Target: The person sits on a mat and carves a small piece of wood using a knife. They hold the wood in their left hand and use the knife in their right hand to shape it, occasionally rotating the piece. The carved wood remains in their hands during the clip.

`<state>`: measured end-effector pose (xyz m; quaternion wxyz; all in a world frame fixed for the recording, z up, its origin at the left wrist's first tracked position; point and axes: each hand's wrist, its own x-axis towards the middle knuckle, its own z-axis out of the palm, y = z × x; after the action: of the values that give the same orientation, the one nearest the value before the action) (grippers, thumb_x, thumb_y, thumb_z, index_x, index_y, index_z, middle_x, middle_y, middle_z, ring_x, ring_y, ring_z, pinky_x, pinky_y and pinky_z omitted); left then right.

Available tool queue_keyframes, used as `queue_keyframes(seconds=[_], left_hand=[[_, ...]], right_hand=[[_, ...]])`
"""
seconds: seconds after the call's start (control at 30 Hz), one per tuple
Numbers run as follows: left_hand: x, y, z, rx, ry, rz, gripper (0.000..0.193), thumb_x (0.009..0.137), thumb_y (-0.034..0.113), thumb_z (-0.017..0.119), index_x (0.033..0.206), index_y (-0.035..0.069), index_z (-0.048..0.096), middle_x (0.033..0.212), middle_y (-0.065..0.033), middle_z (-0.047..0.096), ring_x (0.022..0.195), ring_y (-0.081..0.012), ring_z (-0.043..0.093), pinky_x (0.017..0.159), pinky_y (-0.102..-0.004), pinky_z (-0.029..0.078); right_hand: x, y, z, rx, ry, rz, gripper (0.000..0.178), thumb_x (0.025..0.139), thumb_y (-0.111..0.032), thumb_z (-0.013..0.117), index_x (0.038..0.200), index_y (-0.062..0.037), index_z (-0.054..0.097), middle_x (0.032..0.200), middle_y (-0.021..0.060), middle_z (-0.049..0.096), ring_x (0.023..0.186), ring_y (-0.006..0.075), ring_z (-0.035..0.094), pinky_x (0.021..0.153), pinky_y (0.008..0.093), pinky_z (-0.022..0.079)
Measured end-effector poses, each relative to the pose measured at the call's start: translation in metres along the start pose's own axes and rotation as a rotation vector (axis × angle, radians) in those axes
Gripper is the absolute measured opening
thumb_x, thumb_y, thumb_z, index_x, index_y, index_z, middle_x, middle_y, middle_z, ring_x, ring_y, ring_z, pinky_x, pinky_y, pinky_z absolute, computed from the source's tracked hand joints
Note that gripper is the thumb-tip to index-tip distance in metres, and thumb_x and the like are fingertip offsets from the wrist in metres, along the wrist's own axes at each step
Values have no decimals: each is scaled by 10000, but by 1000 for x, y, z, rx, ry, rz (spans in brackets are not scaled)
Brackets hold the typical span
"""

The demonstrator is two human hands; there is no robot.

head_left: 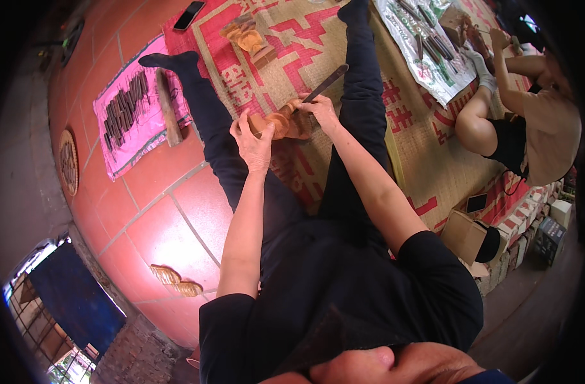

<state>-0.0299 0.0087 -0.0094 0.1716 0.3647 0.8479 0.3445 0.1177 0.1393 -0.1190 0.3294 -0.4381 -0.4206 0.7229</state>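
Note:
Between my outstretched legs a carved wooden piece (279,127), orange-brown with rounded forms, rests on the patterned mat. My left hand (252,142) grips its left side, thumb and fingers apart around the edge. My right hand (320,111) is closed on a long, dark, flat tool that looks like a file (327,82). The file slants up and to the right, away from the carving. Its lower end is hidden by my right fingers, which are right at the carving's upper right side. Whether the file touches the wood I cannot tell.
Beyond lies another wood carving (249,40), near a phone (188,15). At left, a pink cloth (104,102) holds several dark chisels beside a wooden mallet or stick (168,109). A co-worker (542,121) sits at right by a plastic sheet (455,86) with tools. A carved piece (176,281) lies on the tiles.

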Motion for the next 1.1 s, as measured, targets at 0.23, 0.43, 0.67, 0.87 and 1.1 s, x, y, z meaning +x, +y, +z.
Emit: queue_keyframes(seconds=[0.23, 0.43, 0.67, 0.87, 1.1], left_hand=[[-2, 1, 2, 29, 22, 24, 701, 743, 353, 744, 1360, 187, 457, 1309, -149, 384, 1206, -321, 475, 986, -434, 444], [-3, 10, 4, 48, 8, 24, 724, 717, 334, 766, 1356, 178, 461, 1316, -131, 390, 1209, -330, 478, 964, -443, 459], [-3, 11, 4, 48, 6, 27, 735, 709, 337, 774, 1356, 173, 464, 1331, -127, 384, 1220, -330, 466, 972, -438, 452], [-5, 12, 5, 70, 11, 57, 738, 708, 343, 772, 1356, 174, 464, 1343, -131, 375, 1232, -338, 454, 978, -442, 447], [-6, 19, 7, 104, -13, 79, 730, 711, 361, 767, 1350, 175, 468, 1337, -136, 376, 1224, -339, 458, 972, -445, 452]], right_hand=[[4, -6, -2, 107, 80, 89, 219, 765, -84, 785, 948, -10, 690, 853, 29, 684, 764, 97, 621, 704, 267, 481], [4, -6, -1, 77, 170, 111, 196, 767, -81, 783, 930, -19, 692, 803, 20, 672, 707, 109, 609, 674, 265, 472], [4, -5, 5, 71, 53, 8, 207, 745, -108, 804, 898, -18, 698, 771, 29, 666, 681, 115, 602, 660, 274, 466], [3, -13, -4, 169, 218, 134, 197, 748, -92, 796, 892, -17, 683, 779, 29, 669, 679, 105, 604, 611, 248, 440], [3, -13, 2, 136, 161, 122, 143, 761, -59, 774, 854, -20, 672, 780, 32, 670, 678, 112, 615, 615, 275, 470]])
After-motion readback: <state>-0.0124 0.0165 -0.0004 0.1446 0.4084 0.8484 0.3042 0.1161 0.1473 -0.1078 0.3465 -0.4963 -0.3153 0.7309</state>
